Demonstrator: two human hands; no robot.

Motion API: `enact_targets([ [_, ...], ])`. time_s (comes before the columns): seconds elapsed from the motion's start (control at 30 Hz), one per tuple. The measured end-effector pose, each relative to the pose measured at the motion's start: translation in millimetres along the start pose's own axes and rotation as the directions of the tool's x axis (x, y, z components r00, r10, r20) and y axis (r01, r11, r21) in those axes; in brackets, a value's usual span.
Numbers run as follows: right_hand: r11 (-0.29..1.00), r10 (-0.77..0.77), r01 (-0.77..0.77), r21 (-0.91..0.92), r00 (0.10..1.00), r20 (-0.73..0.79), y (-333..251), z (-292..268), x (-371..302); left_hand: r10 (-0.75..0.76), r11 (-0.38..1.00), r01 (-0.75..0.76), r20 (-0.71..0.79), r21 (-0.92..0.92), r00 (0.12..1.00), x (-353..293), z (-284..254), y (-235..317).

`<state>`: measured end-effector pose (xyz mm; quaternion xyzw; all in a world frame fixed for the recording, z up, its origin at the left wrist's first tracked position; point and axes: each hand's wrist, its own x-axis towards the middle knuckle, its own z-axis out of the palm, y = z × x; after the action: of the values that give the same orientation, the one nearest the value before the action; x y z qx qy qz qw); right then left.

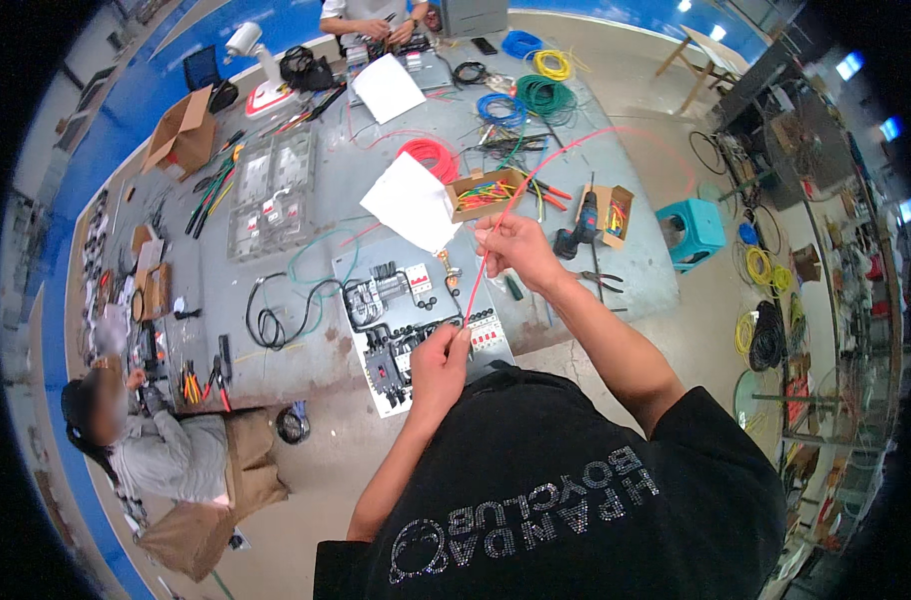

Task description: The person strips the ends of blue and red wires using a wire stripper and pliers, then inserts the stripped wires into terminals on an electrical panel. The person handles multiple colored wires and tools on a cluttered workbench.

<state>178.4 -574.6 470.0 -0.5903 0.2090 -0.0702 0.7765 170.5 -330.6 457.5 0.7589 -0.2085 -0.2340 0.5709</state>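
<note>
The left hand (441, 365), fingers closed, is pinching the red wire (477, 285) right above the component panel (490, 356); the right hand (521, 250), farther and rightward, is also pinching it. Between them the wire is running near to far, leaning right, then arching rightward over the desk (631, 270). The left hand is lying nearer the panel.

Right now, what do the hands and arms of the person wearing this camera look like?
The left hand and right hand are bare, with no gloves or watch visible. The forearms are uncovered below short sleeves of a black T-shirt with sparkly silver lettering.
</note>
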Motion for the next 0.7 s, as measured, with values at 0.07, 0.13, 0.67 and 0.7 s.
enact_targets([
  [0.07,1.0,0.023,-0.023,0.004,1.0,0.007,-16.4,-9.5,5.9,0.058,0.997,-0.058,0.003,0.056,0.998,-3.2,-9.2,0.8],
  [0.13,1.0,-0.001,0.003,-0.03,0.998,0.056,-29.0,-4.4,7.8,-0.031,0.992,0.046,0.131,-0.114,0.991,-3.3,-19.5,-7.3],
  [0.67,0.997,0.042,-0.028,-0.076,0.981,0.189,7.7,96.0,-39.2,-0.137,0.813,0.217,0.186,-0.54,0.973,11.8,-41.4,-8.9],
  [0.7,0.998,0.035,-0.025,-0.066,0.987,0.157,8.6,96.3,-38.7,-0.107,0.852,0.156,0.125,-0.5,0.986,12.0,-37.0,-6.0],
])
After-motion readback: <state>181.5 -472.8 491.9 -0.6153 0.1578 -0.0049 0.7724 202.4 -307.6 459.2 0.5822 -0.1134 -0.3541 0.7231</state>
